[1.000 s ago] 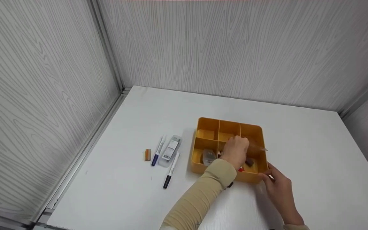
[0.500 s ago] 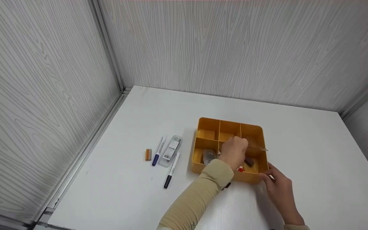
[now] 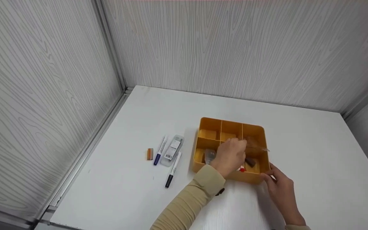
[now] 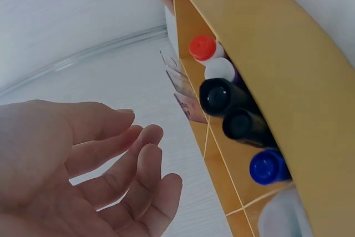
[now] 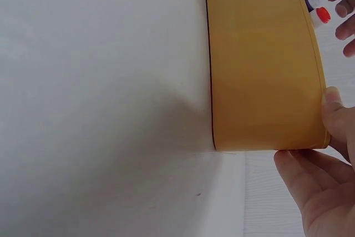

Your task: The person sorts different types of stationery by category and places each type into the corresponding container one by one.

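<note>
A yellow divided organizer box (image 3: 249,177) stands on the table. My left hand (image 3: 230,155) is over its front middle compartment; the left wrist view shows that hand (image 4: 111,159) with bent, loose fingers and nothing between them. Upright in the box below are several capped markers: a red cap (image 4: 202,48), a white cap (image 4: 220,70), black caps (image 4: 216,97) and a blue cap (image 4: 267,167). At the box's front right corner my right hand (image 3: 279,190) grips the wall, thumb (image 5: 331,104) at the rim and fingers against the side.
Left of the box lie a purple-capped marker (image 3: 160,150), a clear case (image 3: 172,150), a black-capped marker (image 3: 173,171) and an orange-and-grey block (image 3: 150,154). Inside the box are a translucent item (image 3: 209,156), a dark brown block (image 3: 250,162) and thin clear sheets (image 3: 256,147).
My left hand and forearm have drawn back slightly toward the lower left, uncovering more of the red cap. My right hand stays on the box corner.
</note>
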### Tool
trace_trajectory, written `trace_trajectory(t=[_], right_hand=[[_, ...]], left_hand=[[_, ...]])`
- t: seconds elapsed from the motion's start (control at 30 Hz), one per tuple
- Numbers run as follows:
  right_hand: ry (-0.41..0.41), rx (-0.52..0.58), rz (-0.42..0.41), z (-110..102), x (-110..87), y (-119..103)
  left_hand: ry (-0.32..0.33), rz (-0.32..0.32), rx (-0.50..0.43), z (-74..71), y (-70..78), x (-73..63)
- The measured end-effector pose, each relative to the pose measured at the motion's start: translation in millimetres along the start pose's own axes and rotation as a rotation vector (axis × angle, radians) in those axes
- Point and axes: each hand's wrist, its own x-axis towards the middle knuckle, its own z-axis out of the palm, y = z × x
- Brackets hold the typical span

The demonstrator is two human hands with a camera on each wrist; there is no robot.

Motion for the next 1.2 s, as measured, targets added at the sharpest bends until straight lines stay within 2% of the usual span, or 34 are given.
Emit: trace_trajectory(t=[0.2, 0.53, 0.73, 0.9, 1.07, 1.2], right_hand=[[0.002, 0.006, -0.005, 0.6, -0.1, 2.3], [-0.008, -0.017, 0.024, 0.8, 0.0, 0.5], [-0.02, -0.021, 0.051, -0.4, -0.6, -1.7], [-0.03, -0.024, 0.06, -0.5, -0.4, -2.1], [-0.029, -0.021, 0.047, 0.0, -0.9, -1.1], [-0.027, -0.026, 0.049, 0.5, -1.1, -0.3]], left_hand=[[-0.003, -0.025, -0.057, -7.4, -10.3, -9.8], [0.047, -0.041, -0.106, -19.3, -29.5, -31.0], [0.126, -0.057, -0.116, -26.4, -50.7, -43.9], [0.189, -0.076, -0.163, -26.5, -69.9, -56.5], [0.23, -0.095, -0.146, -22.7, -85.6, -68.4], [0.225, -0.129, -0.143, -16.9, -95.8, -76.2]])
